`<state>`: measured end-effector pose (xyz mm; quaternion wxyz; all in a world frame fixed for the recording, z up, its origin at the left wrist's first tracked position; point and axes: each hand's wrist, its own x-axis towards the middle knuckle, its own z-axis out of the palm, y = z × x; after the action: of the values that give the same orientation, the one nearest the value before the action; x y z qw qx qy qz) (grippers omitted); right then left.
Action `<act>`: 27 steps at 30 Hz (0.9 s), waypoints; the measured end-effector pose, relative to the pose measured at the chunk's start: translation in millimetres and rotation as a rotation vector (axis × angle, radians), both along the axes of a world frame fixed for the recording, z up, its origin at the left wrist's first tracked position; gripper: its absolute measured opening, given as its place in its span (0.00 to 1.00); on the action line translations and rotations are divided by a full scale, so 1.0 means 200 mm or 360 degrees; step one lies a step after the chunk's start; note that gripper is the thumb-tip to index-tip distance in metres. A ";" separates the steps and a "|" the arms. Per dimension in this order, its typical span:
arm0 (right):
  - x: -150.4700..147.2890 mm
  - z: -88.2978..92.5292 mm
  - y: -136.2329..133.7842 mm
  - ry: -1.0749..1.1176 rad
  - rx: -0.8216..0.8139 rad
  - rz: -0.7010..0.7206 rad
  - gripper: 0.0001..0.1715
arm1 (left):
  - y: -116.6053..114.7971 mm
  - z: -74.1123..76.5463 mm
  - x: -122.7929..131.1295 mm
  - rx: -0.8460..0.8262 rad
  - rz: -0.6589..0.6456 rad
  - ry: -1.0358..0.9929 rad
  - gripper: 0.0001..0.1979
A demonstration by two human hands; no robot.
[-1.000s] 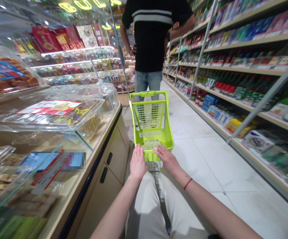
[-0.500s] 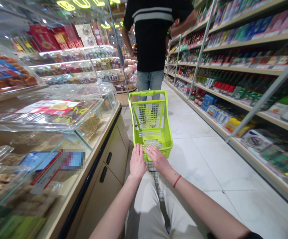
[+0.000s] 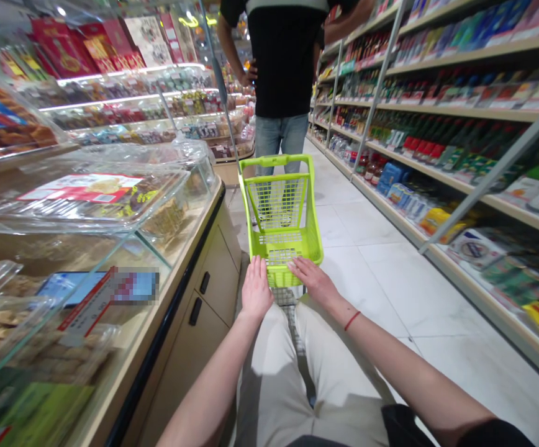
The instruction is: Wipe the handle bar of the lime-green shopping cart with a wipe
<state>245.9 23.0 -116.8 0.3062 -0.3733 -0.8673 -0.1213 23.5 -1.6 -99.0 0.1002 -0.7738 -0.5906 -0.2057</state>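
A lime-green shopping cart point(image 3: 282, 214) stands in the aisle right in front of me, its basket holding nothing. My left hand point(image 3: 256, 290) lies flat on the cart's near rim, fingers stretched forward and together. My right hand point(image 3: 315, 280) rests beside it on the same rim, fingers extended toward the left, a red string around the wrist. Neither hand holds anything else. My light trousers show below my arms.
A person in a black shirt and jeans point(image 3: 282, 74) stands just beyond the cart, blocking the aisle. A glass bakery counter point(image 3: 111, 248) with packed pastries runs along the left. Stocked shelves point(image 3: 460, 155) line the right. White floor tiles point(image 3: 390, 292) lie between.
My right hand slid left along the rim and then back right. The cart and I have moved a little closer to the standing person.
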 end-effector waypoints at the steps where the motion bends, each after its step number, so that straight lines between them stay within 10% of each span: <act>1: 0.06 -0.01 0.00 0.0011 -0.0003 -0.0047 0.35 | 0.00 0.00 0.00 0.0001 -0.0006 -0.0006 0.41; 7: 0.17 -0.05 -0.02 0.0203 -0.0037 -0.0277 0.41 | 0.00 -0.01 0.01 -0.0006 -0.0005 -0.0036 0.41; 19: -0.42 -0.02 -0.02 0.0235 -0.0180 -0.0025 0.32 | 0.01 -0.04 0.00 0.0035 -0.0027 -0.0019 0.39; 27: -0.10 -0.02 -0.02 0.0067 -0.0036 -0.0019 0.31 | 0.00 -0.03 0.00 0.0016 -0.0031 -0.0049 0.40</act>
<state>226.8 19.8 -121.4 0.3195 -0.3844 -0.8597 -0.1054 23.0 -1.1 -104.0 0.0930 -0.7759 -0.5834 -0.2215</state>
